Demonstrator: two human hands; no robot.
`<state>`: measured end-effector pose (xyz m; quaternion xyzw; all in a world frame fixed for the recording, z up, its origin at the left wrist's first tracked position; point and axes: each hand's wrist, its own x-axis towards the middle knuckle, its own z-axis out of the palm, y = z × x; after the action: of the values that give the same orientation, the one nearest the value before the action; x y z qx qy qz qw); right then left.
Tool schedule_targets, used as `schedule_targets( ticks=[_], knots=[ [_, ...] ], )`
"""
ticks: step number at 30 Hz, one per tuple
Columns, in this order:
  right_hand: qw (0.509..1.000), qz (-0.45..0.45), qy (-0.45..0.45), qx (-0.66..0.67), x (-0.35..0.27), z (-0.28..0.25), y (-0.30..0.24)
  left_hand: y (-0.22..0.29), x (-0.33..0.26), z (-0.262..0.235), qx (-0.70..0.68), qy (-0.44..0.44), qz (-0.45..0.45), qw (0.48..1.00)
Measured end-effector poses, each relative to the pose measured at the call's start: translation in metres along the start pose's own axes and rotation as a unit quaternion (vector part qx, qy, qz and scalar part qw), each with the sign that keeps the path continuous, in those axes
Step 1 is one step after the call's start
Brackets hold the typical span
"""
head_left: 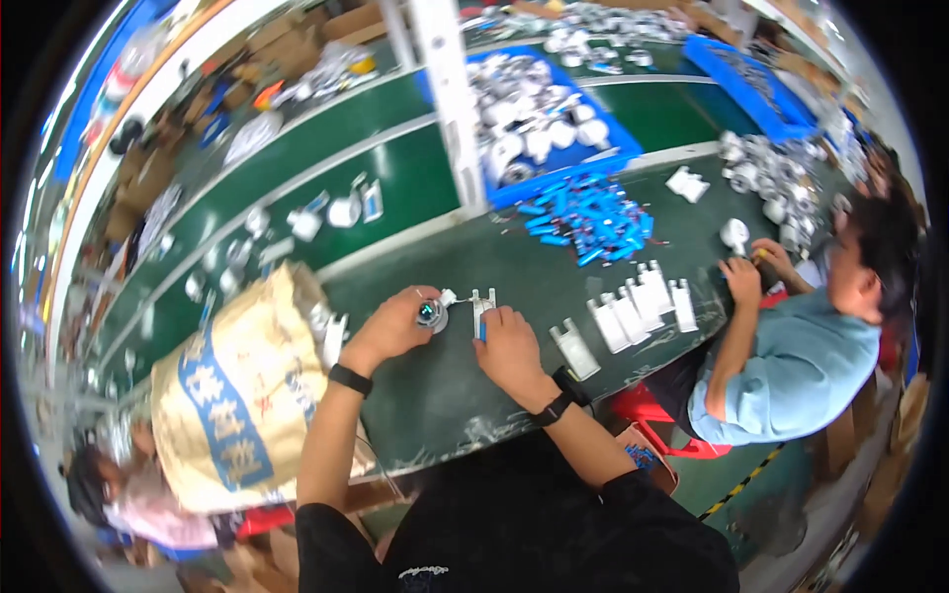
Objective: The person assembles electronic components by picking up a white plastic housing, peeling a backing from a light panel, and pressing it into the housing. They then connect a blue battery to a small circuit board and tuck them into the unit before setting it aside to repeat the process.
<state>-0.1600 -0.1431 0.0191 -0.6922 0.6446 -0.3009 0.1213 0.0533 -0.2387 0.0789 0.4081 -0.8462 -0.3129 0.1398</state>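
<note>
My left hand (pixel 397 324) is closed around a round, white-rimmed device (pixel 432 315) whose dark face carries a small lit green display. Beside it, my right hand (pixel 511 355) grips a slim white plastic housing (pixel 483 297) with two prongs at its far end. Part of a blue cylindrical battery (pixel 482 330) shows at the right thumb, against the housing. A short thin lead seems to run from the device to the housing. Both are held just over the dark green bench (pixel 415 425). The right fingers hide the housing's near part.
Several white housings (pixel 633 311) lie right of my right hand, with a pile of blue batteries (pixel 593 219) beyond. A large printed sack (pixel 297 435) stands left. Behind are a blue bin (pixel 623 153), a white post (pixel 447 99) and a conveyor (pixel 395 163). A co-worker (pixel 791 366) sits right.
</note>
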Motion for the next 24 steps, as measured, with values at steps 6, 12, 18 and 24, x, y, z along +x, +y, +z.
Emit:
schedule_targets(
  ticks=[6,12,18,24],
  knots=[
    [0.992,-0.082,0.052,0.074,0.032,0.009,-0.020,-0.018,-0.058,-0.017,-0.003,0.009,-0.006,1.000],
    [0.986,-0.161,-0.028,0.015,0.037,0.033,-0.015,-0.059,-0.108,-0.057,0.045,0.173,-0.179,0.967],
    [0.973,-0.017,-0.156,0.170,0.039,0.010,-0.023,-0.099,-0.136,-0.054,0.135,0.187,-0.243,0.942],
    [0.951,0.024,-0.208,0.226,0.035,0.018,-0.009,-0.085,-0.117,-0.029,0.278,0.144,-0.329,0.891]
  ],
)
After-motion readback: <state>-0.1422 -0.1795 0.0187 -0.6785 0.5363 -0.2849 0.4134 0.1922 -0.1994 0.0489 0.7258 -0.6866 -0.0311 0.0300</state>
